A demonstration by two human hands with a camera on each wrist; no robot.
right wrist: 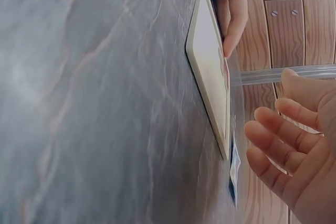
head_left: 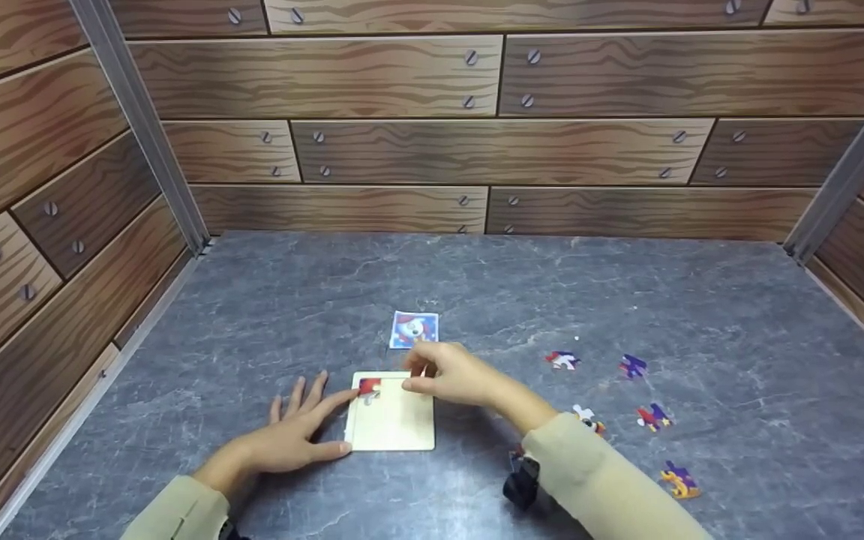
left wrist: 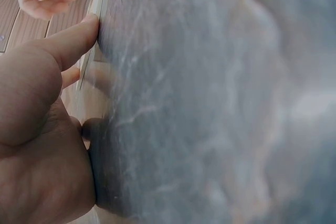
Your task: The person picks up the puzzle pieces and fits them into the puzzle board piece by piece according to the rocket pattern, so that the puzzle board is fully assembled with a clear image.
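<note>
A square cream puzzle board (head_left: 394, 420) lies on the table, with a red jigsaw piece (head_left: 369, 385) in its upper left corner. My left hand (head_left: 293, 435) lies spread at the board's left side, index fingertip by the red piece and thumb at the lower left corner. Over the upper right corner hovers my right hand (head_left: 451, 375), its fingers loosely bent. In the right wrist view, that hand (right wrist: 299, 145) shows nothing between its fingers, and the board (right wrist: 210, 66) is beside it. Just beyond the board lies a small picture card (head_left: 415, 328) with a white animal on blue.
Right of the board lie loose jigsaw pieces: a red and white one (head_left: 563, 360), a purple one (head_left: 633, 366), a red and purple one (head_left: 654, 417), an orange and purple one (head_left: 679, 480), and a white one (head_left: 585, 414) by the right sleeve. Wood-patterned walls (head_left: 402, 150) enclose the table.
</note>
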